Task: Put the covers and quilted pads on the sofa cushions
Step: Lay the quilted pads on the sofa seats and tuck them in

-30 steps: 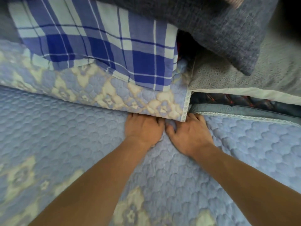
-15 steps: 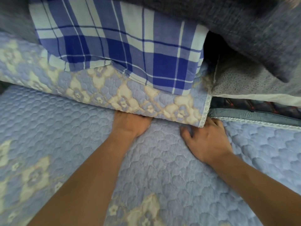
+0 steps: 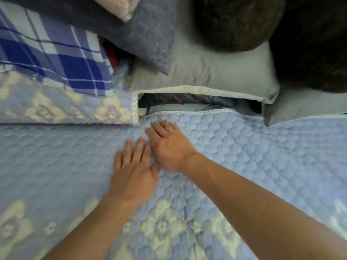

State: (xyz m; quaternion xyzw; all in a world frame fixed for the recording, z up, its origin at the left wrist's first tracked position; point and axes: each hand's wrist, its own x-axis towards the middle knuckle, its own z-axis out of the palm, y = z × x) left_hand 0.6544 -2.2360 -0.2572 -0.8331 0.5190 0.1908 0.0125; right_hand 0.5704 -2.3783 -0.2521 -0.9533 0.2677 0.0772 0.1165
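Covering the whole lower frame, the blue quilted pad (image 3: 262,156) lies flat under both palms: left hand (image 3: 134,173) and right hand (image 3: 169,145) touching at centre, fingers straight, slightly spread. Plaid cushion (image 3: 56,59) sits upper left, grey cushion (image 3: 216,72) above.

1. Soft, even daylight covers the scene; no lamp or window shows, and nothing glares.
2. The pale blue quilted pad with cream flower motifs (image 3: 262,147) is brightly and flatly lit, its stitched bumps casting only faint shading.
3. The left hand (image 3: 134,173) and right hand (image 3: 169,145) lay thin, soft shadows beneath them.
4. The gap behind the pad's lace edge is deep in shadow.
5. The dark brown fuzzy cushion (image 3: 281,34) at the upper right is dim and smeared.
6. Motion blur softens the whole frame, strongest at the corners.
7. Wide-angle bending curves the edges.
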